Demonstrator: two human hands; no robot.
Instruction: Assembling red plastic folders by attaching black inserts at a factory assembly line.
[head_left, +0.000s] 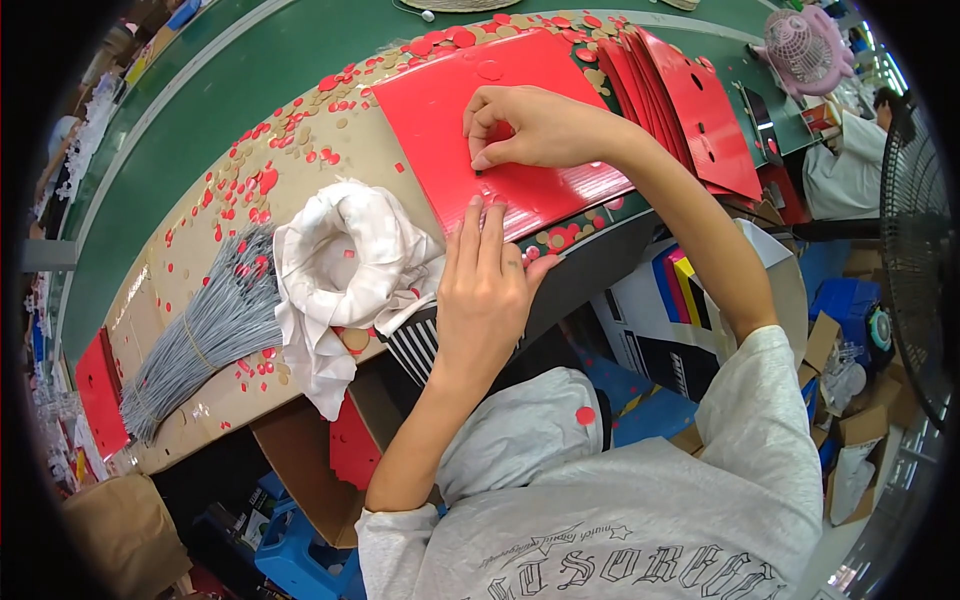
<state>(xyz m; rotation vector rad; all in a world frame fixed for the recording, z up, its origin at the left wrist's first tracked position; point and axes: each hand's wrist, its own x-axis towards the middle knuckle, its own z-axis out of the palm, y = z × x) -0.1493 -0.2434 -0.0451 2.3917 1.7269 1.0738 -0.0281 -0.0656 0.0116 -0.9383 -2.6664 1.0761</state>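
Left hand (483,283) lies flat, fingers straight, its tips pressing the near edge of a red sheet (500,140) on the cardboard-covered bench (370,150). Right hand (525,128) pinches the sheet's middle, fingers curled; a white cloth (340,260) and grey wires (210,330) lie to the left

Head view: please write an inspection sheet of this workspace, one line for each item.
Surface: brown cardboard sheet on a green table.
Job's things: flat red card; stack of red cards to its right.
Clutter: red and brown punched dots, white cloth, bundle of grey strings.
Grippers: left hand flat on the card's near edge; right hand pinching at the card.
Cables: nothing seen.
Surroundings: pink fan, black fan, boxes on the floor.
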